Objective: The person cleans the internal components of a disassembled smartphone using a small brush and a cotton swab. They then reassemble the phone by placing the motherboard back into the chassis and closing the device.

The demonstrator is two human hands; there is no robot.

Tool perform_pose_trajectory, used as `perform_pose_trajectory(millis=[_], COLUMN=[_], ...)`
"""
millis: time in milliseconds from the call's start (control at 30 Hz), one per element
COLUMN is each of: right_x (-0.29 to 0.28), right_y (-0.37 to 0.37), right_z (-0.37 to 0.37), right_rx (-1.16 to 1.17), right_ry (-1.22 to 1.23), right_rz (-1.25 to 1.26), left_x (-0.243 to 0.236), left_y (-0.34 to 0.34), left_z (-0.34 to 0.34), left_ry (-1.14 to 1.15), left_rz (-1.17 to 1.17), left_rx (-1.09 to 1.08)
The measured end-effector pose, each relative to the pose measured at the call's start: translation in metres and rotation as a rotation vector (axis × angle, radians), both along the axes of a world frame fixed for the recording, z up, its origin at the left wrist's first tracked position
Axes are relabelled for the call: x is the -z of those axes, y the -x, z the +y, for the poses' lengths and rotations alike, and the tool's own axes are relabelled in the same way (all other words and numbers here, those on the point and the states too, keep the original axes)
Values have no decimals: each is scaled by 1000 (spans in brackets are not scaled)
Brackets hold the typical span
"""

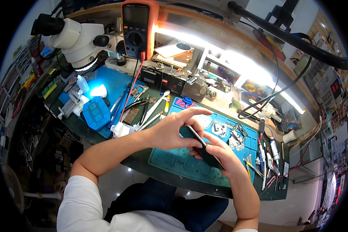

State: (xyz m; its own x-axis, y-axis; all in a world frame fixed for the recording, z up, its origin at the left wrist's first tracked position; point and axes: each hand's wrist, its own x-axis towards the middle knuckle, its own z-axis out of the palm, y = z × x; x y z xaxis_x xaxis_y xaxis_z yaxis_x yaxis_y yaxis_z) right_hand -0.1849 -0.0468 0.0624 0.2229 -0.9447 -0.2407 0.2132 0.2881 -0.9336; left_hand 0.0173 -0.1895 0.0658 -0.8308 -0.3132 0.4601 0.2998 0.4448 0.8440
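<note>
A thin dark smartphone is held tilted above the blue repair mat, its lighter edge turned upward. Around its upper left end, my left hand grips with the thumb on the dark face and the index finger stretched out past it. My right hand clasps the lower right end, thumb near the edge and fingers partly hidden behind the phone. Beyond the hands, small metal phone parts and a clear tray with pieces lie on the mat.
A microscope stands at the back left, and an orange multimeter with red and black leads is at the back. Pliers and tweezers lie left of the mat. Pens, brushes and a white tube lie at the right. A black cable loops above.
</note>
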Motion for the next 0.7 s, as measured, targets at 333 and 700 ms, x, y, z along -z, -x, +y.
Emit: perform_pose_trajectory(millis=[333, 700], right_x=[2, 3], right_y=[5, 12], right_z=[-1, -1], right_rx=[-32, -125], right_ry=[0, 0], right_rz=[-35, -357], left_x=[4, 8], left_y=[2, 4], left_z=[0, -21], left_ry=[-29, -393], left_rz=[-19, 78], left_rx=[-95, -136])
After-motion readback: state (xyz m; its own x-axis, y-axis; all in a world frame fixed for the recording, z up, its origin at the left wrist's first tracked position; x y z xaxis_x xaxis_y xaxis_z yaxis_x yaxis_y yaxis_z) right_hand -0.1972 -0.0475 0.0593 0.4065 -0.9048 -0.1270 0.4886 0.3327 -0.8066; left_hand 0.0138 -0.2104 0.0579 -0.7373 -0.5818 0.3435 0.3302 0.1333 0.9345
